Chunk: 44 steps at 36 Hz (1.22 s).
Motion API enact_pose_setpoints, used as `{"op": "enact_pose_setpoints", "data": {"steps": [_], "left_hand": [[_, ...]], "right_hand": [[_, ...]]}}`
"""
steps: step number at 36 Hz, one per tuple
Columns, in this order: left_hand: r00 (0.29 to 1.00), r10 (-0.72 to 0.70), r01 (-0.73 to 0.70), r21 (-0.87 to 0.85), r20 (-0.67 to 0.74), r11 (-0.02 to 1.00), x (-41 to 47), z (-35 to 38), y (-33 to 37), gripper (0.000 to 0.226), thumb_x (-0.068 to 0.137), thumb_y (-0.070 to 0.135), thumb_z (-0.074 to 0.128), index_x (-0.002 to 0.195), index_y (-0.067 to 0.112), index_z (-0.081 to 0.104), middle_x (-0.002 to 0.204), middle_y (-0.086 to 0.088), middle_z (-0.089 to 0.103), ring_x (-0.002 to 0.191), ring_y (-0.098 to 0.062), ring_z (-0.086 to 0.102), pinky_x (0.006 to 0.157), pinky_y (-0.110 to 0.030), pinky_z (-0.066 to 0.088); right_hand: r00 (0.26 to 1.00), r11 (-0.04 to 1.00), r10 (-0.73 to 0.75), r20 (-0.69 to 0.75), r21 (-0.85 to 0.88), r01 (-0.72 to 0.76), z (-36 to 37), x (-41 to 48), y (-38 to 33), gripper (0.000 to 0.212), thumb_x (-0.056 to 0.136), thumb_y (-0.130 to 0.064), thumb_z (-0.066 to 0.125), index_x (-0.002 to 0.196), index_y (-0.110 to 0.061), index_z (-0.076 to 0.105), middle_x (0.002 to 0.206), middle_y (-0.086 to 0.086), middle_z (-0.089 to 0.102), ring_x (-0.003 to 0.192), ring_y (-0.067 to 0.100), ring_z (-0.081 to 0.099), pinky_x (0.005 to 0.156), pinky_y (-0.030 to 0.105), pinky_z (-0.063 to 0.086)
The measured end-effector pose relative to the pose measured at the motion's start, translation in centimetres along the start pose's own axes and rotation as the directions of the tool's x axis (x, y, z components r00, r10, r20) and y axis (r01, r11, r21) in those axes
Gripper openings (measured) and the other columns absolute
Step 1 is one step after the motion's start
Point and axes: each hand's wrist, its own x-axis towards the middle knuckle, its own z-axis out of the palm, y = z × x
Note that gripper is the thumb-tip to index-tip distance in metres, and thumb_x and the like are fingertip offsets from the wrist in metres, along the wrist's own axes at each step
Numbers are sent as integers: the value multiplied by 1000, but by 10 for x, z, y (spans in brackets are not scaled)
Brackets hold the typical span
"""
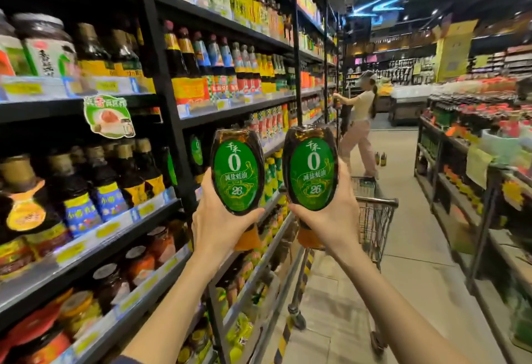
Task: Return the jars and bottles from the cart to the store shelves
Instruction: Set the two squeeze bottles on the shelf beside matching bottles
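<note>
Two matching dark sauce bottles with green oval labels are held up, cap end down, in front of the shelves. My left hand [218, 219] grips the left bottle [237, 170] from below. My right hand [328, 216] grips the right bottle [312, 167] the same way. Their orange caps show under my palms. More bottles with the same green label [196, 150] stand on the shelf just behind the left one. The wire shopping cart [374, 214] stands behind my right hand in the aisle; its inside is mostly hidden.
Black store shelves [161, 211] full of jars and bottles run along the left. A low display rack [466, 185] with bottles lines the right. A person [359, 121] works at the shelves farther down the aisle, with two bottles [380, 159] on the floor beside them.
</note>
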Motion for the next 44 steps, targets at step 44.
{"op": "enact_pose_setpoints", "data": {"steps": [44], "left_hand": [[745,-273,526,285,-609,801,264,186,-162,114,59,41,85,144,29,9,143,-2,42,123,-27,49,93,-41,47]], "right_hand": [[798,845,-322,509,534,0,364,277,138,115,55,-31,88,145,-17,19,145,5,38,134,21,37,106,36,35]]}}
